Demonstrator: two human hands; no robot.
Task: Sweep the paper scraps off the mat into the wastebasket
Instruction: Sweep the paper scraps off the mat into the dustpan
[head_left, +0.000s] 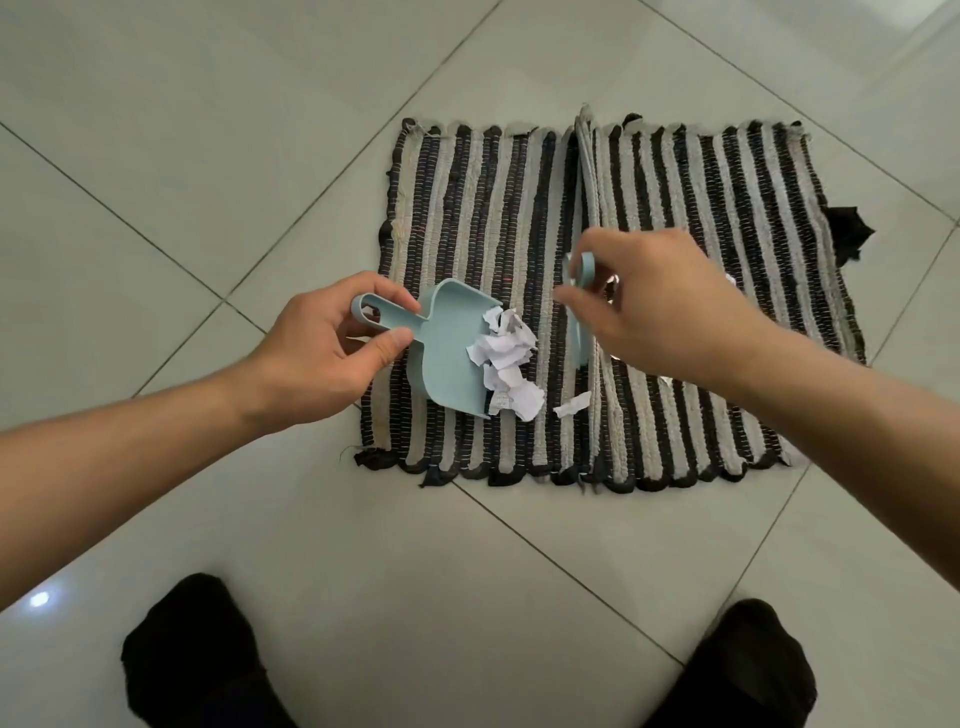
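A black-and-grey striped woven mat (519, 197) lies on the tiled floor. My left hand (317, 348) grips the handle of a light blue dustpan (449, 338) resting on the mat's left half. A heap of white paper scraps (506, 358) sits at the pan's mouth, and one loose scrap (571, 404) lies just to its right. My right hand (660, 306) holds a small light blue brush (584, 291) upright beside the heap. A few more scraps peek out behind my right hand (730, 280). No wastebasket is in view.
Pale glossy floor tiles (208, 130) surround the mat. My two feet in black socks (192, 654) (748, 670) stand at the bottom edge. A dark torn bit (852, 234) sticks out at the mat's right side.
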